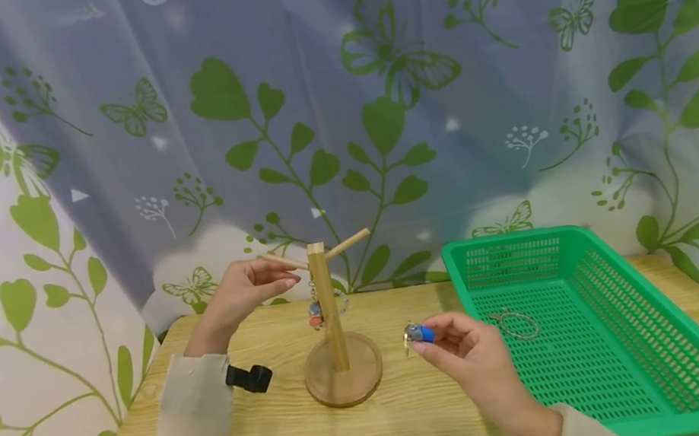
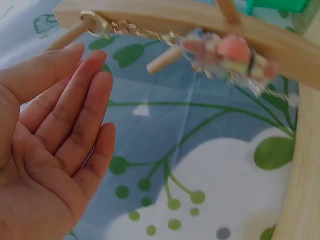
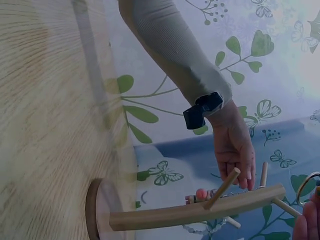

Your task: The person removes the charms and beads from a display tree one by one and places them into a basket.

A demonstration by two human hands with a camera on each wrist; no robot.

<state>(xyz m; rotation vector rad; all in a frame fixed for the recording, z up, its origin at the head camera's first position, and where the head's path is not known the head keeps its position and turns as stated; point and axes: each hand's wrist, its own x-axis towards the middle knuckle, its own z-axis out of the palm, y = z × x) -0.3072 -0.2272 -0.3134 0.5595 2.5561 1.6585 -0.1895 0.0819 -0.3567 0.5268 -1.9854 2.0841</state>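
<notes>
Head view: the wooden peg stand (image 1: pixel 335 328) is bearing a gold-chained charm (image 1: pixel 315 314), my left hand (image 1: pixel 249 290) relaxing empty, right hand (image 1: pixel 475 353) pinching a blue-grey keychain (image 1: pixel 420 333), a silvery loop (image 1: pixel 537 326) seemingly remaining.

Soft light, dimmer in right wrist view — blurry charm (image 2: pixel 234 49) in left.

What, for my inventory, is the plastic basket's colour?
Green; the plastic basket shows best in the head view.
</notes>
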